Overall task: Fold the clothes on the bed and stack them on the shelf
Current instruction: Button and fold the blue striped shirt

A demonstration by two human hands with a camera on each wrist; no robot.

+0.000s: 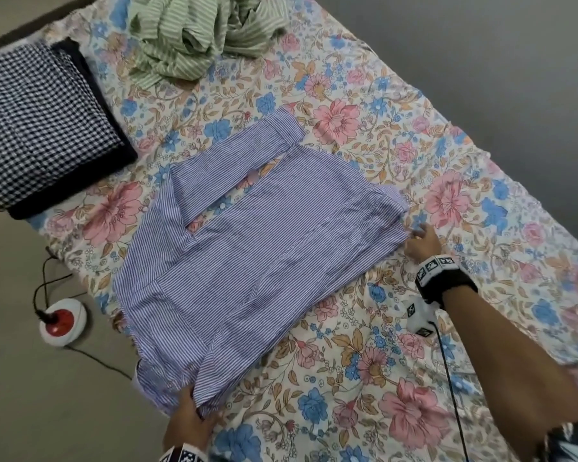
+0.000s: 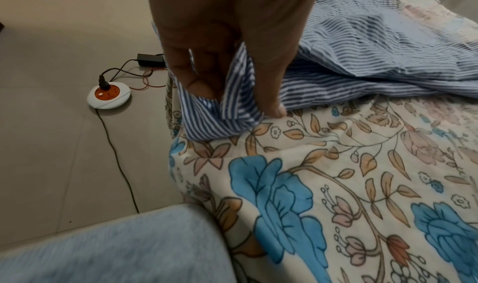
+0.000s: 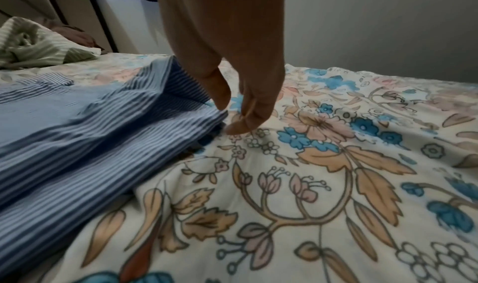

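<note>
A blue-and-white striped shirt [image 1: 264, 255] lies spread flat on the floral bed sheet [image 1: 364, 368], its sleeves folded in. At the near corner, by the bed's left edge, my left hand [image 1: 191, 415] pinches a bunch of the shirt's fabric [image 2: 232, 95] between thumb and fingers [image 2: 274, 109]. My right hand [image 1: 421, 240] is at the shirt's right corner [image 3: 181, 123]. Its fingers [image 3: 240, 123] hang down loosely with sheet showing between them and the thumb, and the tips touch the fabric's edge.
A crumpled green striped garment [image 1: 197, 38] lies at the bed's far end. A folded checked garment [image 1: 37, 128] sits on a dark one at the left. On the floor are a round power socket [image 1: 62, 320] and cables. My leg in jeans [image 2: 103, 246] stands by the bed.
</note>
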